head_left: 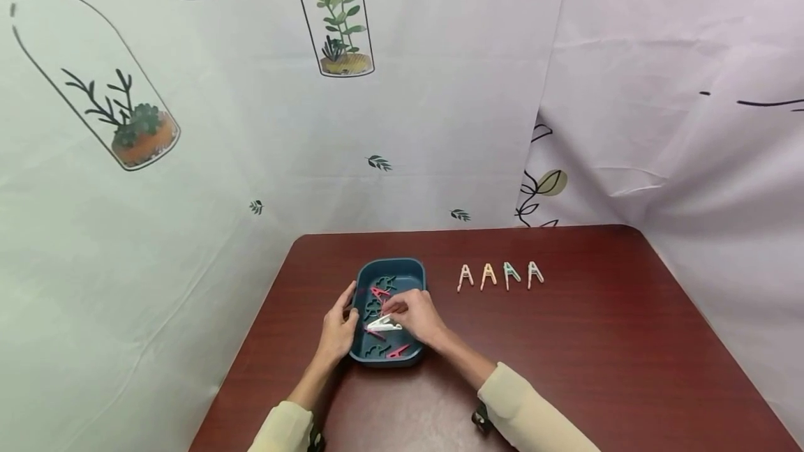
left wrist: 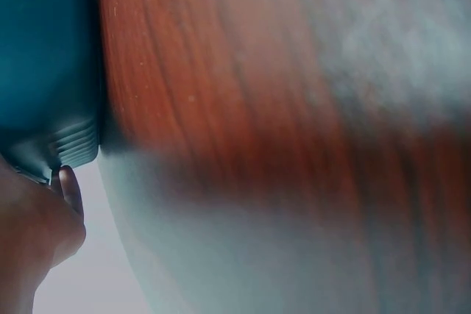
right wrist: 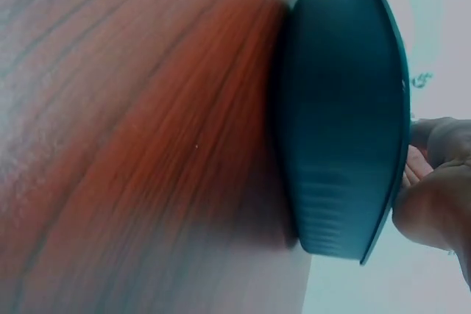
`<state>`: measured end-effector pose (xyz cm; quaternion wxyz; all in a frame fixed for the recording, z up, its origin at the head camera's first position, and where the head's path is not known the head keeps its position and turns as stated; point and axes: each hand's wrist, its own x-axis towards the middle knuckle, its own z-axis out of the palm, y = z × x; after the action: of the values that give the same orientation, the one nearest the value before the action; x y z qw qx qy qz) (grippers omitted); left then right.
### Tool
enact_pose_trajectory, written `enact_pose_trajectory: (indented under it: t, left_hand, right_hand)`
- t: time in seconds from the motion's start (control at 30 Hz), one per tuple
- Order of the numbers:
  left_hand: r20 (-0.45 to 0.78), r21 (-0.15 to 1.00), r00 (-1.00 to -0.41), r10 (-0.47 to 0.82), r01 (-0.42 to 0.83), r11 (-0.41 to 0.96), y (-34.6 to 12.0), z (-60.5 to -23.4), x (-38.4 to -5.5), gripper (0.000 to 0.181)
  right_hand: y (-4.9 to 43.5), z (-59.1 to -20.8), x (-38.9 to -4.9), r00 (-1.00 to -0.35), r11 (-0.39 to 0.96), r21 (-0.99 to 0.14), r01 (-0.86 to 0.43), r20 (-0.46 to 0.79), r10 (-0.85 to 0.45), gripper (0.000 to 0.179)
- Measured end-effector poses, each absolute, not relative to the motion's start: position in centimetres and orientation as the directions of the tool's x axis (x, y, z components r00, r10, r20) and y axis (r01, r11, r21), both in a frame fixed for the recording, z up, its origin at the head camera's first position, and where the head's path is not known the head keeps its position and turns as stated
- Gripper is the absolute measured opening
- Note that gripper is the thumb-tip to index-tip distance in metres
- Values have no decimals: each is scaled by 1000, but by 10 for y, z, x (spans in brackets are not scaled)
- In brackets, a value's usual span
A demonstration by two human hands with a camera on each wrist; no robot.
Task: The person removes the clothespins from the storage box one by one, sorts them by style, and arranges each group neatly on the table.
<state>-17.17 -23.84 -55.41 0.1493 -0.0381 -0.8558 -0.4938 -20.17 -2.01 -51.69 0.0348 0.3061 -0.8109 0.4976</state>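
A dark blue rectangular tray (head_left: 388,363) stands on the table in the head view. My left hand (head_left: 339,326) grips its left side, with the thumb at the rim and the fingers along the outer wall. My right hand (head_left: 417,314) reaches over the right rim with bent fingers and pinches a white clothespin (head_left: 380,326) inside the tray. Pink clothespins (head_left: 398,351) lie in the tray among dark green curly shapes (head_left: 378,351). In the right wrist view the tray's wall (right wrist: 342,123) hides the fingertips of the right hand (right wrist: 434,200).
To the tray's right, a row of several clothespins lies on the red-brown table (head_left: 565,354): a pale pink one (head_left: 465,275), a yellow one (head_left: 488,275), a green one (head_left: 511,274) and another pale one (head_left: 534,273). A printed curtain (head_left: 427,124) hangs behind the table.
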Motion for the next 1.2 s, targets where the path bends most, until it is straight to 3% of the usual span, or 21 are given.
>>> enact_pose_trajectory:
  t: [0.57,0.93,1.2]
  left_hand:
    - [239,845,-967,-87,163,510,-236,-552,-171,64]
    - [235,847,-968,-83,162,507,-236,-552,-169,64]
    - [241,848,-967,-82,169,502,-235,-551,-169,64]
  right_hand:
    - [32,-499,-223,-916,289,-877,-383,320,-243,13]
    - [74,-496,-235,-936,178,-924,-339,312,-166,19]
    - [114,-503,-246,-951,189,-932,-308,305,-47,20]
